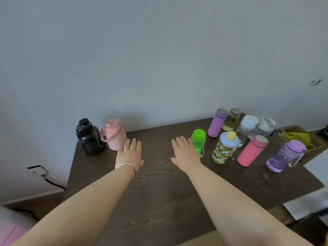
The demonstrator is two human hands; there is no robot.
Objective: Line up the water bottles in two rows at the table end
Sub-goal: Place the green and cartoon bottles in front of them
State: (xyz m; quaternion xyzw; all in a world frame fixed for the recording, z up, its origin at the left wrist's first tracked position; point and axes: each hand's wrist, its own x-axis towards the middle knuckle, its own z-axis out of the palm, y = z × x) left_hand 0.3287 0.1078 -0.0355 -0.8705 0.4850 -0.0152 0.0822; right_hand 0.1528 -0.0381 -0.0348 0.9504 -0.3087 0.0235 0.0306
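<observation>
Two big jugs stand at the table's far left corner: a black jug [89, 137] and a pink jug [113, 134]. My left hand [130, 154] is flat and open just right of the pink jug, holding nothing. My right hand [185, 152] is open too, close beside a green bottle [198, 140]. Further right stand a cartoon-print bottle with a yellow cap [224, 148], a pink flask [252, 150], a purple strap bottle [285, 156], a lilac flask [217, 123], a yellowish glass bottle [231, 120] and two clear white-lidded bottles [248, 126] [265, 126].
The dark wooden table [159, 183] abuts a grey wall; its left edge drops off by the black jug. A cardboard box with a yellow item [298, 137] sits beyond the right end. White paper [317, 167] lies at the right edge.
</observation>
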